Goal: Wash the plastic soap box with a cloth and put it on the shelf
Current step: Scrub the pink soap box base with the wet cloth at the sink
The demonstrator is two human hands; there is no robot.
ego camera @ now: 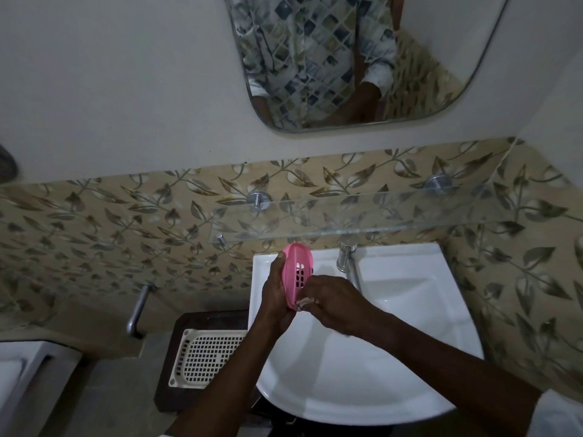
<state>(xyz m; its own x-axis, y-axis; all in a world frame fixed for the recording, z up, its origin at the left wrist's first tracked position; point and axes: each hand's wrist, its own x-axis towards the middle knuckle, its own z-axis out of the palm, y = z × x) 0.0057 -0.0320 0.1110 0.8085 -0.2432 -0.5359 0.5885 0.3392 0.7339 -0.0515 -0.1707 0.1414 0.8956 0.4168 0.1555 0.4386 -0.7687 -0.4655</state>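
My left hand (275, 294) grips a pink plastic soap box (296, 272) on edge, above the left rim of the white sink (410, 357). The box has slots in its base and points up toward the wall. My right hand (331, 302) pinches a small pale piece of cloth (303, 302) against the lower end of the box; most of the cloth is hidden by the fingers. A clear glass shelf (394, 216) on metal pegs runs along the tiled wall just above the sink.
A chrome tap (347, 257) stands at the back of the sink, right beside my hands. A cream perforated tray (205, 357) lies on a dark board left of the sink. A metal spout (138, 307) sticks out of the wall further left. A mirror (347, 58) hangs above.
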